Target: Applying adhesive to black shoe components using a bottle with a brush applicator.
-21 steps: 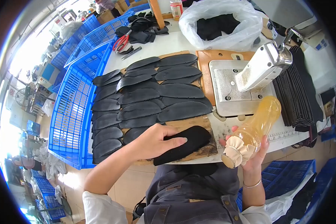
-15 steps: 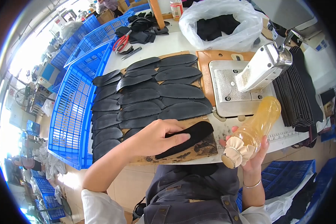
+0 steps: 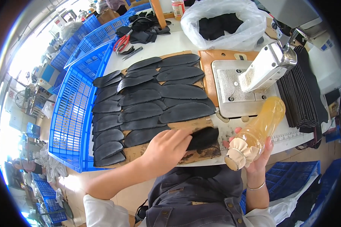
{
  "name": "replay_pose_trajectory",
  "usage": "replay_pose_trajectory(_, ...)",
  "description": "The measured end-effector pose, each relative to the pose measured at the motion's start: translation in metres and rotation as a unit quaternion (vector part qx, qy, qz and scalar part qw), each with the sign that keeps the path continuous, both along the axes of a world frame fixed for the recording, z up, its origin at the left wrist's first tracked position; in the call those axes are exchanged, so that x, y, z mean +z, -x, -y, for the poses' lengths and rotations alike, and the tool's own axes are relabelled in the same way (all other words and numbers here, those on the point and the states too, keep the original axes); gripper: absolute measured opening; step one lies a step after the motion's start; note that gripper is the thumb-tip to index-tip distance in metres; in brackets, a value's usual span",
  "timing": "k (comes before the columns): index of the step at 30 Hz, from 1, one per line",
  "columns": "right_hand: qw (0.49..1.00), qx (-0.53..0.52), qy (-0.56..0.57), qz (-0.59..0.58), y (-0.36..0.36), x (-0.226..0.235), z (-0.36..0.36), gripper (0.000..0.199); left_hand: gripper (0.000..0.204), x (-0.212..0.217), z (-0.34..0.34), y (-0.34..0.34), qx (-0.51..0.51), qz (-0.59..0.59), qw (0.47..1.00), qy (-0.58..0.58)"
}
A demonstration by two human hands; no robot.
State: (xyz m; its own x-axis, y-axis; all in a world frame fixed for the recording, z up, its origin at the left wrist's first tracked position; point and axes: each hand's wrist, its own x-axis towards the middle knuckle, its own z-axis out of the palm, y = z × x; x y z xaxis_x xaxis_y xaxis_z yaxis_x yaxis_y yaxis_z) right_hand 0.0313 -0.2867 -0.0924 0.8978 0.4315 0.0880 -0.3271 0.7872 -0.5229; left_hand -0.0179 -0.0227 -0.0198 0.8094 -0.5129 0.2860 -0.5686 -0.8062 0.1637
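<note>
On a white desk in a workroom, black pads overlap in rows on a brown board, between a blue basket at left and a white machine at right. The left hand covers the left end of a separate pad near the board's near right corner; I cannot tell whether its grip pinches or merely rests. The right hand has its grip closed around a tilted yellowish bottle, its frilled cloth end toward the person.
</note>
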Motion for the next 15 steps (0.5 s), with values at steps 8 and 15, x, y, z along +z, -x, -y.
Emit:
replay_pose_trajectory(8, 1.000, 0.003, -0.013, -0.016, 0.001, -0.001, -0.001, 0.074, 0.021, -0.006, 0.005, 0.026, -0.068, 0.300, 0.945, -0.109)
replay_pose_trajectory(15, 0.999, 0.009, -0.032, -0.006, 0.000, 0.000, -0.003, 0.074, 0.021, 0.029, -0.002, 0.018, 0.025, 0.046, 0.992, 0.118)
